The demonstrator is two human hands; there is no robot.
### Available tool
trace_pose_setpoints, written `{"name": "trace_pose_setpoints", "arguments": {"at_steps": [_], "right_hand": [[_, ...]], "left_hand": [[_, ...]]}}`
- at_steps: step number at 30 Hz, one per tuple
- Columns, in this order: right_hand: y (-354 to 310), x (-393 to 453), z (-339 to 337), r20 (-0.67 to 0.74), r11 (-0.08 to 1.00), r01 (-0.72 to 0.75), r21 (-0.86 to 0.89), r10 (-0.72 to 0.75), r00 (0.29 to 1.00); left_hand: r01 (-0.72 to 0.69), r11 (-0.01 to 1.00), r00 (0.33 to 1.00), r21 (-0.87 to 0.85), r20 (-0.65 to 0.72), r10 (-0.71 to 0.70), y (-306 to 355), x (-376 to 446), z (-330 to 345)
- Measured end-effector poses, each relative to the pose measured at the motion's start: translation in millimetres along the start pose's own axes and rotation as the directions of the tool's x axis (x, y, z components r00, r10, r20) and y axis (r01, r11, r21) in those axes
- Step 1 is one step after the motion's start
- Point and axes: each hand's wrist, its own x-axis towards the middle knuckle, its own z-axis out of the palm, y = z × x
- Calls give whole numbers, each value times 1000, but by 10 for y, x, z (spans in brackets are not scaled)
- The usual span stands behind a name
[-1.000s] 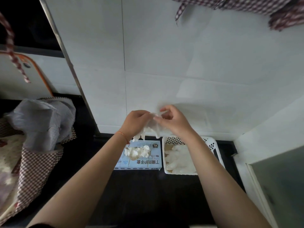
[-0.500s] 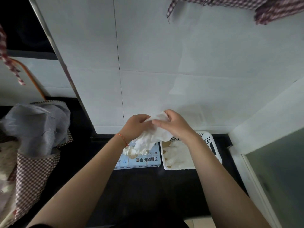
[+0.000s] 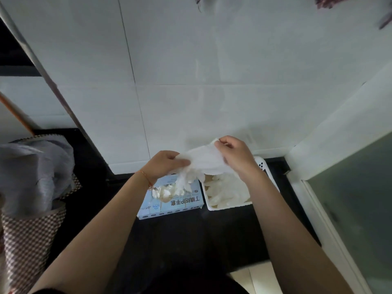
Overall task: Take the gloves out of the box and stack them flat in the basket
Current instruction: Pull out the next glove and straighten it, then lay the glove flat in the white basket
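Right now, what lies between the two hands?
A white glove, stretched between left hand and right hand, both pinching it above box and basket; head view.

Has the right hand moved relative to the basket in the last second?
Yes. The right hand has shifted rightward, over the basket, stretching the glove.

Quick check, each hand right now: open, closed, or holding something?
Left hand: grips one end of the white glove.
Right hand: pinches the glove's other end.

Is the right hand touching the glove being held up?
Touching. The head view shows the right hand pinching the glove at its upper edge.
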Motion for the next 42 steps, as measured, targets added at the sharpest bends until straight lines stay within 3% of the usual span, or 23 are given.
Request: {"name": "trace_pose_setpoints", "arguments": {"at_steps": [4, 6, 11, 14, 21, 24, 27, 34, 37, 39, 42], "right_hand": [[221, 17, -101, -30, 989, -127, 72, 130, 991], [393, 33, -148, -30, 979, -198, 54, 200, 979], [945, 65, -311, 125, 949, -302, -91, 312, 942], [1208, 103, -407, 174, 941, -280, -192, 313, 934], [1628, 295, -673, 217, 946, -232, -226, 281, 935], [1724, 357, -790, 258, 943, -210, -260, 277, 925], [1873, 450, -895, 276, 926, -170, -338, 271, 922], [2134, 659, -905, 326, 802, -5, -598, 249, 912], [2164, 703, -907, 347, 750, 67, -658, 223, 911], [2202, 734, -902, 364, 710, 107, -696, 220, 905], [2257, 778, -886, 375, 655, 165, -737, 192, 907]], "left_hand": [[5, 1000, 998, -14, 62, -4, 46, 203, 76], [18, 993, 997, 114, 75, -27, -3, 331, 207], [14, 914, 989, 406, 131, -73, -223, 649, 709], [-33, 849, 991, 527, 126, -40, -242, 746, 911], [-57, 724, 997, 688, 73, 9, -196, 944, 1330], [-43, 669, 998, 742, 68, -12, -185, 1038, 1490], [-34, 552, 999, 833, 46, -9, -183, 1170, 1685], [100, 352, 993, 931, -113, 18, -160, 1231, 1990], [95, 366, 992, 926, -121, 47, -154, 1213, 2074], [48, 436, 999, 899, -40, -28, -174, 1196, 2151], [18, 406, 980, 914, 64, -186, -234, 1171, 2221]]}}
